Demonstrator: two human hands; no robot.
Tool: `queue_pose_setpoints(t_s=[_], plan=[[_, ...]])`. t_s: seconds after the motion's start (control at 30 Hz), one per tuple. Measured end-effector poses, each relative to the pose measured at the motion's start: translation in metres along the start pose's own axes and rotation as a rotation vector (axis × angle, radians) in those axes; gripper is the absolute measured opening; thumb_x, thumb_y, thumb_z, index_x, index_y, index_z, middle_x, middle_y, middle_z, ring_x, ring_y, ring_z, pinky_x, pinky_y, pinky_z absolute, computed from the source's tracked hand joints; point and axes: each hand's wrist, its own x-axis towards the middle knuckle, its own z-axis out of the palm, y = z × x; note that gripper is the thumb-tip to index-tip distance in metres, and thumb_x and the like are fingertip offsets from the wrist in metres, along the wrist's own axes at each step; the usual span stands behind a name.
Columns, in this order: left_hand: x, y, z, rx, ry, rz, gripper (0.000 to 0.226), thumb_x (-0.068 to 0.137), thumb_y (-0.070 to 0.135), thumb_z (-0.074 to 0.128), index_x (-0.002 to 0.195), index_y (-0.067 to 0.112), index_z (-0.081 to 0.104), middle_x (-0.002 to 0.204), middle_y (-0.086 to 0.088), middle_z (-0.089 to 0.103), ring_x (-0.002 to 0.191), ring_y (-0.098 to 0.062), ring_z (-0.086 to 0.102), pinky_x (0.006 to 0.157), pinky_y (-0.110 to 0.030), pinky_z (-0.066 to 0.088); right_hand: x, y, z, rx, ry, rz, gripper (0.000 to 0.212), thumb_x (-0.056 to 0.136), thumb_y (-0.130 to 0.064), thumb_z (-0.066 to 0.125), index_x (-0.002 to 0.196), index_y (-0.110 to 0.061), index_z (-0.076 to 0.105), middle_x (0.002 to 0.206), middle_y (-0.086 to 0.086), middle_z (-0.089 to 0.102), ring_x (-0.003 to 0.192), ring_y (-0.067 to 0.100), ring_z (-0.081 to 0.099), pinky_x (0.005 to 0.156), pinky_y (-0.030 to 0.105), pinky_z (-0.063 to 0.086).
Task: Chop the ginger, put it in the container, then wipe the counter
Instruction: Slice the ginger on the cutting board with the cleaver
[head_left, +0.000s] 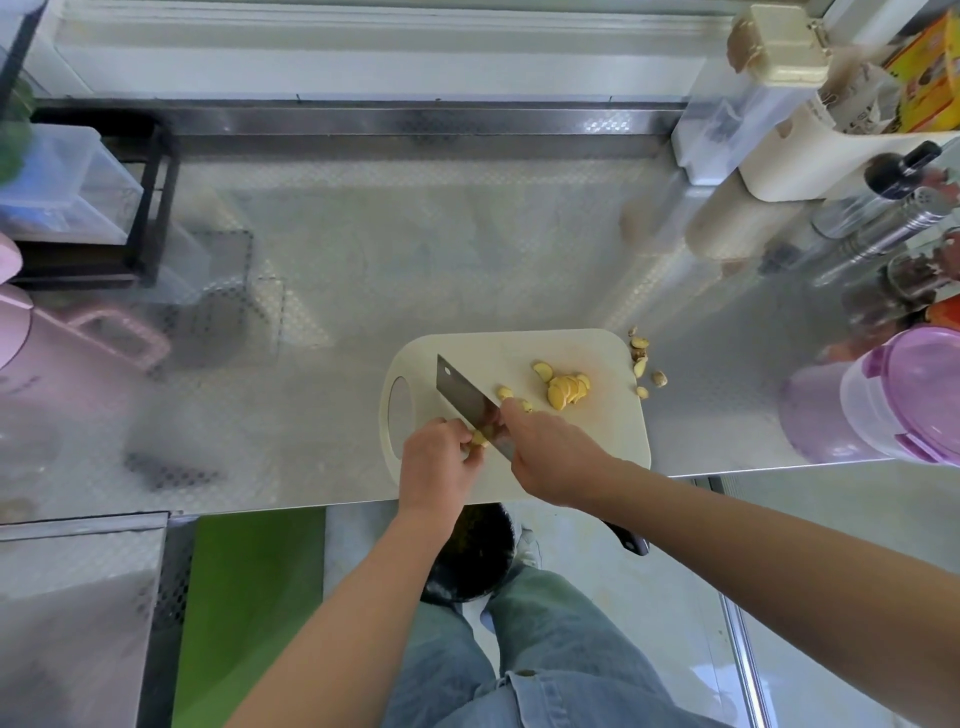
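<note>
Jeans (545, 649) fill the bottom of the view, and both bare forearms reach up from there to the counter (363, 260). At its front edge lies a pale board (519, 353). Over the board's near left part, the left hand (441, 457) curls its fingertips round a small ginger piece (479, 438) and pins it to the board. The right hand (550, 452) is wrapped round the cleaver (465, 397), forefinger stretched along the blade's top; the black handle end (631, 543) sticks out behind the wrist. The blade runs aslant from the board's handle hole toward the right hand, its edge just beside the held piece. A few cut bits (511, 397) lie just right of the blade, and a pile of yellow slices (566, 391) sits further right on the board. Peel scraps (641, 358) lie on the counter off the board's far right corner. A purple-lidded container (904, 395) stands well apart at the counter's right end, lid on. A pink jug (52, 353) stands at the left.
</note>
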Motion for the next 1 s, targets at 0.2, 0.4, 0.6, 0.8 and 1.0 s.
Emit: queue_pose_setpoints(t_s=[0.2,0.4,0.6,0.8,1.0], plan=[[0.002,-0.001,0.001,-0.006,-0.020,0.001,0.013,0.078,0.015,0.074,0.077,0.004,0.068,0.079,-0.009,0.065,0.068,-0.027,0.061,0.065,-0.028,0.046,0.006,-0.006,0.008,0.035,0.042,0.015,0.022,0.088,-0.002,0.041,0.106,-0.012,0.033,0.082,0.005,0.043,0.065,0.023,0.040,0.049,0.031,0.026],[0.002,0.000,-0.001,0.000,-0.021,0.012,0.014,0.079,0.016,0.074,0.074,0.006,0.067,0.077,-0.008,0.065,0.066,-0.026,0.060,0.065,-0.032,0.048,0.022,-0.013,0.014,0.011,0.100,0.007,0.021,0.087,-0.004,0.043,0.106,-0.010,0.036,0.082,0.003,0.038,0.070,0.025,0.040,0.058,0.035,0.035],[0.000,0.000,-0.001,-0.006,-0.028,0.004,0.013,0.080,0.017,0.073,0.076,0.006,0.068,0.078,-0.007,0.064,0.068,-0.025,0.060,0.064,-0.024,0.040,0.019,-0.007,0.021,0.034,0.105,0.020,0.020,0.090,-0.006,0.042,0.106,-0.014,0.033,0.079,0.003,0.046,0.070,0.028,0.052,0.056,0.036,0.038],[0.002,-0.005,-0.009,-0.002,0.000,0.016,0.017,0.085,0.028,0.070,0.089,0.013,0.075,0.080,-0.005,0.063,0.071,-0.021,0.060,0.066,-0.020,0.039,0.013,-0.006,0.008,-0.014,0.133,-0.029,0.028,0.092,-0.007,0.041,0.119,-0.009,0.034,0.078,0.002,0.040,0.062,0.024,0.040,0.049,0.032,0.026],[0.000,-0.007,-0.009,0.009,0.004,0.000,0.019,0.090,0.027,0.064,0.085,0.011,0.073,0.074,0.000,0.050,0.062,-0.016,0.048,0.061,-0.022,0.035,0.002,-0.003,0.014,-0.040,0.111,-0.015,0.037,0.092,-0.006,0.039,0.127,-0.010,0.029,0.077,0.001,0.042,0.060,0.024,0.042,0.052,0.033,0.030]])
